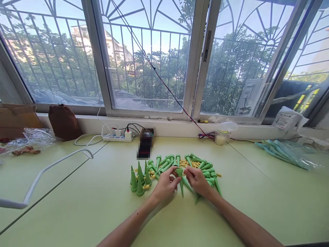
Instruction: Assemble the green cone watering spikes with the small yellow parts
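Observation:
My left hand [166, 184] grips a green plastic spike [181, 188] by its wide capped end, and the tip points down toward the table. Close beside that cap, the fingers of my right hand [199, 180] are pinched together; what they hold, if anything, is too small to make out. Several green spikes [140, 188] stand tip-up left of my hands, with a few yellow pieces among them. Beyond and to the right of my hands lie many more green spikes [206, 166] in an arc. Small yellow plastic pieces [196, 164] are heaped inside that arc.
The pale green table [77, 206] runs up to a windowsill. A white cable arm [38, 181] crosses the left side. A power strip [118, 138] and small box [153, 133] stand at the back. Bagged teal items [282, 152] lie right; a brown pouch [63, 121] sits left.

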The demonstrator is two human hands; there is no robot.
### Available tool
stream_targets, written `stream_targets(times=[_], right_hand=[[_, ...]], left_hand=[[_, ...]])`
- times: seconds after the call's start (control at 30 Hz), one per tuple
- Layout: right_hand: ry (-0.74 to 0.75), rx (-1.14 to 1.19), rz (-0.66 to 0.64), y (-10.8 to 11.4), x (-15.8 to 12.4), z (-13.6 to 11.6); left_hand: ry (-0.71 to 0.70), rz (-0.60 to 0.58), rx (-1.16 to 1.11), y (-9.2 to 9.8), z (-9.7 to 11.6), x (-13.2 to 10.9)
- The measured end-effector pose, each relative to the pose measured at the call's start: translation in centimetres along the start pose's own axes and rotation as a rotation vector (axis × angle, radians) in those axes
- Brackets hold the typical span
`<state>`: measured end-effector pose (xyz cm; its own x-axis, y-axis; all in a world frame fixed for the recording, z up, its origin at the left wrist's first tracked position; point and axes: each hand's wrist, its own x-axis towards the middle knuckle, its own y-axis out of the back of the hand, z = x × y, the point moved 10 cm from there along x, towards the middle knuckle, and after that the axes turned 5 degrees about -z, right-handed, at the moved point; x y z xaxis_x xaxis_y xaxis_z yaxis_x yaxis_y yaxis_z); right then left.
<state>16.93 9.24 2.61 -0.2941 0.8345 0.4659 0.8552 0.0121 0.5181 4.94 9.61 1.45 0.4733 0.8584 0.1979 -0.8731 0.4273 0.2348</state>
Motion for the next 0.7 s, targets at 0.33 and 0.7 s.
stream_targets(times=[0.33,0.7], right_hand=[[0.013,0.033,0.004,-0.2,-0.1,0.6],[-0.025,0.096,0.002,-0.2,-0.1,0.6]], left_hand=[[-0.077,0.072,0.208,0.6,1.3,-0.2],[-0.136,0.09,0.232,0.5,1.9,-0.6]])
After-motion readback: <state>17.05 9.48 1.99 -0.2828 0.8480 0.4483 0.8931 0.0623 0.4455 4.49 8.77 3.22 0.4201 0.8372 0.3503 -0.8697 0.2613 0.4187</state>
